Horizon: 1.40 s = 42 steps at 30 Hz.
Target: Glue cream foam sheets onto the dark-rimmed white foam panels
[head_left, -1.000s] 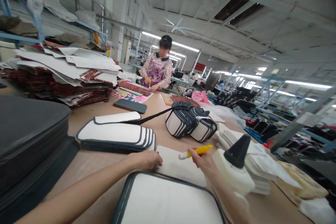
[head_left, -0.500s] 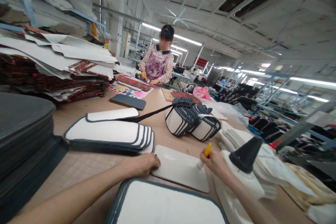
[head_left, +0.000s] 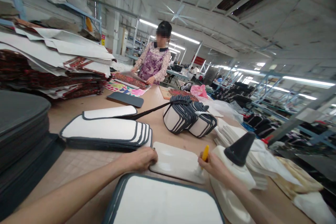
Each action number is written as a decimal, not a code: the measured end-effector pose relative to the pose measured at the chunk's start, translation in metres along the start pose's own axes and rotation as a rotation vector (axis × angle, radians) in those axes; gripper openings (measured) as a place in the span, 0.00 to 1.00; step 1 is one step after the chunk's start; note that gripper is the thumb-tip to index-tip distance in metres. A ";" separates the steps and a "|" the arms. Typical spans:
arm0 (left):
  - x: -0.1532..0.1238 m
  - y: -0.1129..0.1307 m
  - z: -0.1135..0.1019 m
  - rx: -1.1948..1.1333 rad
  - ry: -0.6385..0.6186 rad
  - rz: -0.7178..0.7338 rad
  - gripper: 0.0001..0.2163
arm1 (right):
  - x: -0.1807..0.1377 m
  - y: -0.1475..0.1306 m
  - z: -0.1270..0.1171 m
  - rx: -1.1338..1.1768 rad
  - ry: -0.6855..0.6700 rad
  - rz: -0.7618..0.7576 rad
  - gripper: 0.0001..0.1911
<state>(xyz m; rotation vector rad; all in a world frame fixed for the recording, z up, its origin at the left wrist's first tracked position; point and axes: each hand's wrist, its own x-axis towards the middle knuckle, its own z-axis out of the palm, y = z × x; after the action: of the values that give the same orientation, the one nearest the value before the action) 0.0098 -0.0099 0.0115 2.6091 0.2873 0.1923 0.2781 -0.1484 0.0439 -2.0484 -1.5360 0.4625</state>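
A smooth off-white panel (head_left: 173, 161) with rounded corners lies flat on the table. At its left end my left hand (head_left: 144, 157) is closed, fingers curled over the edge. My right hand (head_left: 212, 163) grips a brush (head_left: 205, 153) by its yellow handle, the bristle end down on the panel's right end. The panel looks glossy and wet in places. Nearer to me is a larger white panel (head_left: 168, 201) with dark grey edging. Beside my right forearm stands a whitish plastic container (head_left: 233, 178) with a black cone-shaped top (head_left: 240, 149).
Dark-edged white panels (head_left: 102, 128) are stacked at left, and bundled ones (head_left: 178, 115) lie beyond. A tall dark stack (head_left: 21, 140) rises at far left, below piled white sheets (head_left: 52, 52). White pieces (head_left: 231, 133) lie at right. Across the table stands a co-worker (head_left: 153, 59).
The brush has moved nearer to me along the panel's right end. My left hand stays on the left edge. The co-worker's yellow-handled tool is out of sight; both their hands are on a sheet.
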 end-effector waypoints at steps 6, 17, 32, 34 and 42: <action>0.014 0.006 -0.002 0.178 -0.063 0.005 0.08 | 0.038 -0.015 0.021 0.023 -0.021 -0.036 0.11; 0.032 0.003 -0.002 0.451 -0.178 0.052 0.07 | 0.020 0.001 -0.005 0.151 -0.011 -0.039 0.18; 0.015 0.008 -0.023 0.520 -0.217 0.100 0.11 | -0.007 0.015 0.014 0.056 -0.151 -0.240 0.17; 0.016 0.003 -0.024 0.498 -0.227 0.121 0.08 | -0.005 0.017 0.016 0.036 -0.166 -0.247 0.15; 0.023 0.001 -0.025 0.538 -0.231 0.176 0.05 | -0.005 0.013 0.016 -0.051 -0.152 -0.254 0.11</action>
<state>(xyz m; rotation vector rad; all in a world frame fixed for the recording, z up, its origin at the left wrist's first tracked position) 0.0273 0.0060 0.0355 3.1535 0.0242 -0.1516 0.2774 -0.1521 0.0230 -1.8559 -1.8869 0.4931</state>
